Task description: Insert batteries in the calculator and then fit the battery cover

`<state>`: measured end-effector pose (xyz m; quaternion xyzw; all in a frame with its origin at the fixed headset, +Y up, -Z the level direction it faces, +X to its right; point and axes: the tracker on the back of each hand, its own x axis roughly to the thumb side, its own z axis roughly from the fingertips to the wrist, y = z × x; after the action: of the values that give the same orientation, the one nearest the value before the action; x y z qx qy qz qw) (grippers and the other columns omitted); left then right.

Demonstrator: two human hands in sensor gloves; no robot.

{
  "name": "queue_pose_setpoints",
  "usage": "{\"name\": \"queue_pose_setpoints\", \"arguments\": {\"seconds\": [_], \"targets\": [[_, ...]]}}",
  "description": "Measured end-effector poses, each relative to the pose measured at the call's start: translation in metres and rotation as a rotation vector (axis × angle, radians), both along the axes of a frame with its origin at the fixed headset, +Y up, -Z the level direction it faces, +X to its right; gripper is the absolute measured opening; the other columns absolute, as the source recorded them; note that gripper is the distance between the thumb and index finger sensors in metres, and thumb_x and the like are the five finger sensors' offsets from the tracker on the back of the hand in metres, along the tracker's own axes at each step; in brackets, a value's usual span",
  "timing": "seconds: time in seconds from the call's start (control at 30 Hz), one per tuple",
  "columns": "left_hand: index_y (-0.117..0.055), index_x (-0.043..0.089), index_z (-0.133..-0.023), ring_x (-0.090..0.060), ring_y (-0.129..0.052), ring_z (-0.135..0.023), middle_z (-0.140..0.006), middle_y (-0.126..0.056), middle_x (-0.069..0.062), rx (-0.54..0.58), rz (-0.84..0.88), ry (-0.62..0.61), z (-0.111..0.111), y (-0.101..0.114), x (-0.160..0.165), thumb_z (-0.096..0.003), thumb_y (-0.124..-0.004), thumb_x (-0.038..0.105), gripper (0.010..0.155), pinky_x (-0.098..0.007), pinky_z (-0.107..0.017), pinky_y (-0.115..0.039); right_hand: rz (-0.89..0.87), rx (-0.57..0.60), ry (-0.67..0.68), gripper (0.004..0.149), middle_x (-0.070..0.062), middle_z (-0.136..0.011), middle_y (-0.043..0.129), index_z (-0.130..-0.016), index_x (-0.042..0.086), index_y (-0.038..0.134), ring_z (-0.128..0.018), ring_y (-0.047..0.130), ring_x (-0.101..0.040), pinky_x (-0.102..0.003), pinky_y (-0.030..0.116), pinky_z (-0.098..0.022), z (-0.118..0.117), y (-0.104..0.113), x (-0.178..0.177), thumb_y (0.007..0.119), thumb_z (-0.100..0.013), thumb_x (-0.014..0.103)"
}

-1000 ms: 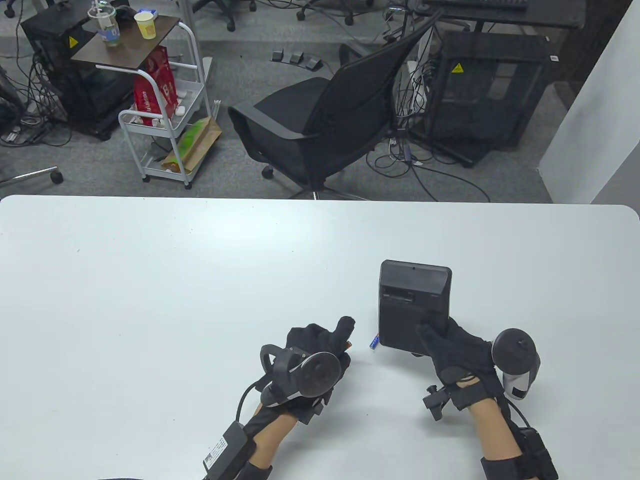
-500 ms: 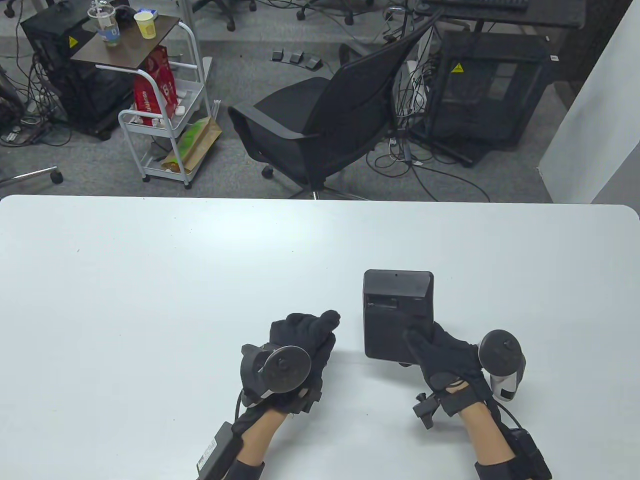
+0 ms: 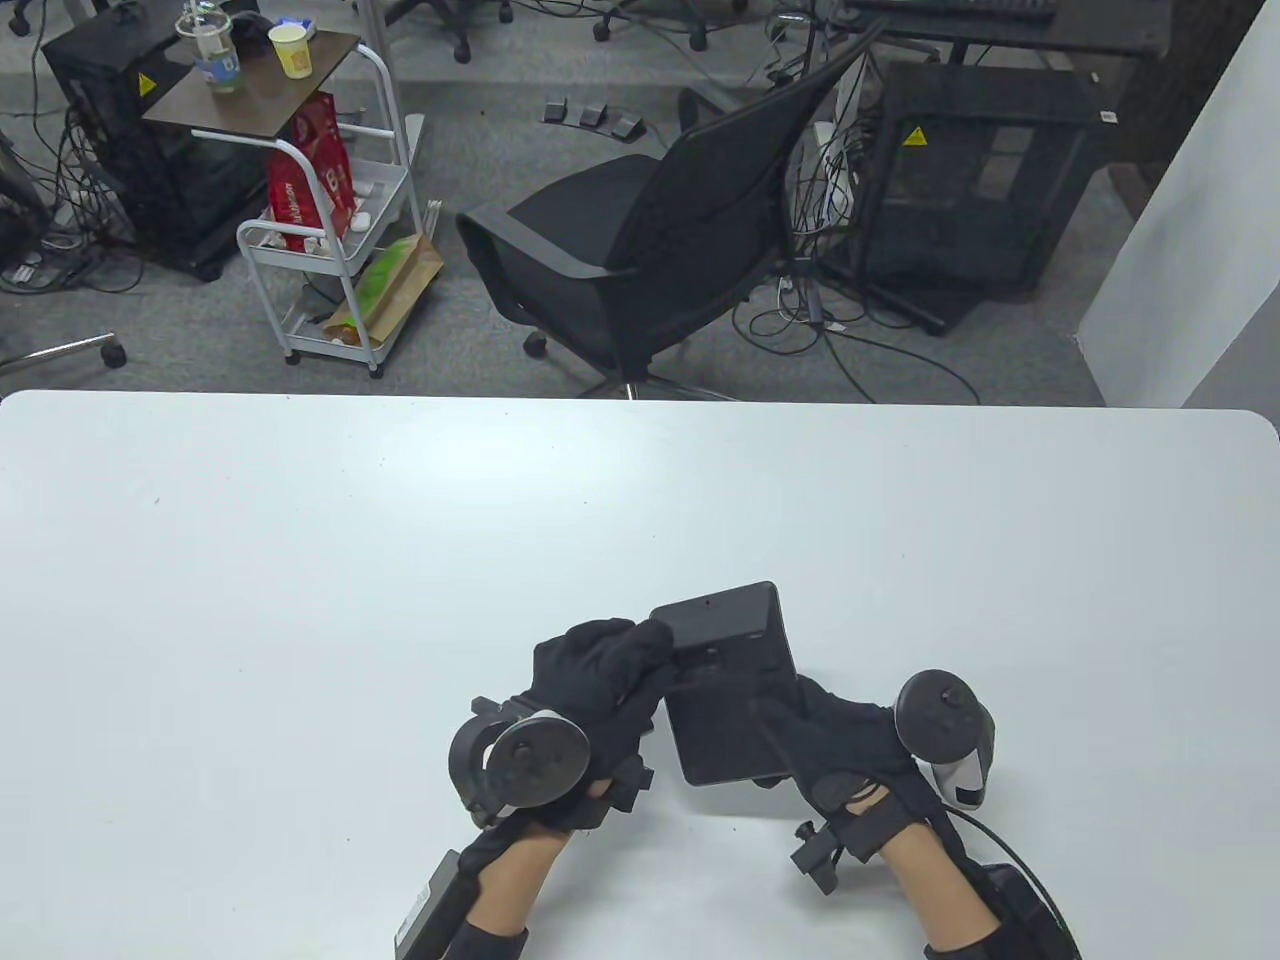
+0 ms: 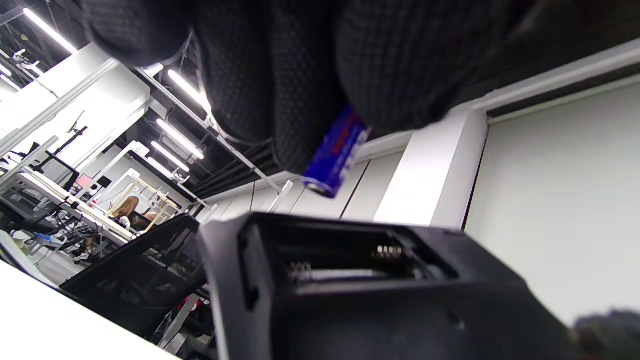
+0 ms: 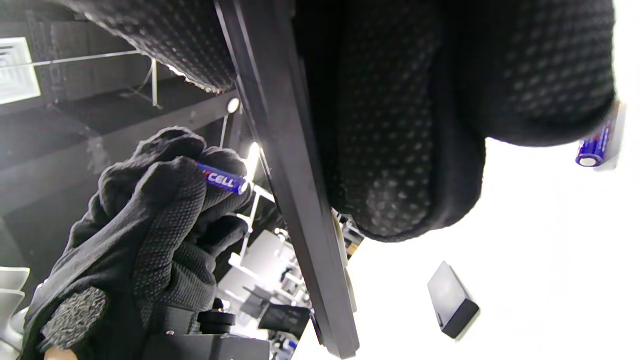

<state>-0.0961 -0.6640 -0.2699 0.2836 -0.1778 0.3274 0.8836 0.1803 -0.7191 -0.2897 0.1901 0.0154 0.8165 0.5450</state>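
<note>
The black calculator (image 3: 730,700) is back side up and lifted off the white table (image 3: 300,560), with its battery compartment (image 4: 350,262) open and empty. My right hand (image 3: 800,725) grips its near right corner, thumb on the back. My left hand (image 3: 645,650) pinches a blue battery (image 4: 334,152) just above the compartment at the calculator's far left corner. The battery also shows in the right wrist view (image 5: 223,179). A second blue battery (image 5: 593,147) and a small black battery cover (image 5: 452,300) lie on the table under the calculator, hidden in the table view.
A black office chair (image 3: 650,230) and a white trolley (image 3: 320,230) stand on the floor beyond the table's far edge. The table's rounded far right corner (image 3: 1255,425) is in view.
My right hand has lifted the calculator and brought it left and nearer, tilted. My left hand has closed on a battery and moved up against the compartment.
</note>
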Motion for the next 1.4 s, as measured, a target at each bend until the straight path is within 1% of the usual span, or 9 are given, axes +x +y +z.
{"name": "queue_pose_setpoints", "arguments": {"seconds": [0.07,0.33,0.5,0.73,0.8,0.87,1.0,1.17,1.4], "targets": [[-0.086,0.030,-0.080,-0.020,-0.100,-0.073,-0.068,-0.108,0.011,-0.001,-0.017,-0.003,0.000,-0.001,0.003,-0.0351,-0.094,0.042,0.047,-0.048,-0.057,-0.078,0.007,0.002,0.004,0.055,-0.022,-0.051,0.102,-0.083,-0.004,0.076,-0.028,0.108,-0.035,-0.049,0.089,-0.024,0.001,0.000,-0.001,0.076,-0.049,0.040],[-0.089,0.030,-0.077,-0.020,-0.100,-0.073,-0.066,-0.109,0.011,0.061,-0.118,0.030,0.007,-0.001,0.014,-0.0341,-0.096,0.042,0.045,-0.049,-0.057,-0.077,0.032,0.013,0.010,0.055,-0.022,-0.050,0.102,-0.083,-0.004,0.076,-0.028,0.108,-0.035,-0.049,0.089,-0.024,0.003,0.001,-0.004,0.076,-0.049,0.040],[-0.091,0.030,-0.076,-0.021,-0.099,-0.074,-0.066,-0.108,0.010,0.077,-0.211,0.058,0.009,-0.004,0.021,-0.0333,-0.097,0.043,0.045,-0.050,-0.058,-0.076,0.045,0.035,0.008,0.055,-0.022,-0.050,0.102,-0.082,-0.005,0.076,-0.027,0.107,-0.036,-0.049,0.088,-0.023,0.005,0.002,-0.008,0.075,-0.049,0.039],[-0.092,0.028,-0.077,-0.022,-0.098,-0.073,-0.065,-0.108,0.009,0.091,-0.316,0.108,0.011,-0.003,0.028,-0.0342,-0.096,0.043,0.045,-0.052,-0.059,-0.074,0.021,0.032,-0.003,0.055,-0.023,-0.048,0.102,-0.081,-0.006,0.077,-0.025,0.106,-0.037,-0.049,0.088,-0.022,0.006,0.001,-0.009,0.075,-0.049,0.039],[-0.092,0.028,-0.078,-0.023,-0.097,-0.074,-0.065,-0.107,0.009,0.096,-0.361,0.127,0.010,-0.004,0.031,-0.0349,-0.095,0.043,0.046,-0.052,-0.060,-0.074,0.029,0.052,-0.003,0.056,-0.023,-0.048,0.102,-0.081,-0.007,0.076,-0.024,0.106,-0.037,-0.049,0.087,-0.022,0.007,0.001,-0.011,0.074,-0.049,0.038],[-0.091,0.029,-0.079,-0.023,-0.097,-0.075,-0.068,-0.105,0.008,0.105,-0.390,0.130,0.010,-0.005,0.033,-0.0353,-0.094,0.044,0.046,-0.052,-0.060,-0.073,0.036,0.060,-0.011,0.056,-0.023,-0.047,0.102,-0.081,-0.007,0.076,-0.024,0.106,-0.036,-0.049,0.087,-0.022,0.007,0.001,-0.012,0.074,-0.049,0.038],[-0.090,0.029,-0.080,-0.023,-0.096,-0.076,-0.069,-0.104,0.008,0.132,-0.393,0.120,0.010,-0.005,0.034,-0.0358,-0.091,0.045,0.047,-0.052,-0.061,-0.073,-0.015,0.028,-0.007,0.056,-0.024,-0.046,0.102,-0.080,-0.008,0.076,-0.023,0.106,-0.037,-0.049,0.087,-0.021,0.007,0.002,-0.010,0.074,-0.049,0.038],[-0.087,0.030,-0.083,-0.024,-0.094,-0.079,-0.073,-0.100,0.007,0.151,-0.409,0.104,0.011,-0.006,0.037,-0.0359,-0.085,0.051,0.051,-0.052,-0.062,-0.072,-0.041,0.027,-0.014,0.056,-0.024,-0.046,0.102,-0.080,-0.009,0.077,-0.022,0.106,-0.037,-0.049,0.087,-0.021,0.008,0.005,-0.009,0.074,-0.049,0.038],[-0.085,0.028,-0.085,-0.026,-0.090,-0.083,-0.077,-0.096,0.004,0.178,-0.425,0.098,0.014,-0.007,0.041,-0.0363,-0.084,0.051,0.054,-0.052,-0.062,-0.072,-0.086,0.004,-0.010,0.056,-0.024,-0.045,0.103,-0.080,-0.009,0.077,-0.022,0.106,-0.037,-0.049,0.087,-0.020,0.008,0.005,-0.008,0.073,-0.049,0.037]]}}
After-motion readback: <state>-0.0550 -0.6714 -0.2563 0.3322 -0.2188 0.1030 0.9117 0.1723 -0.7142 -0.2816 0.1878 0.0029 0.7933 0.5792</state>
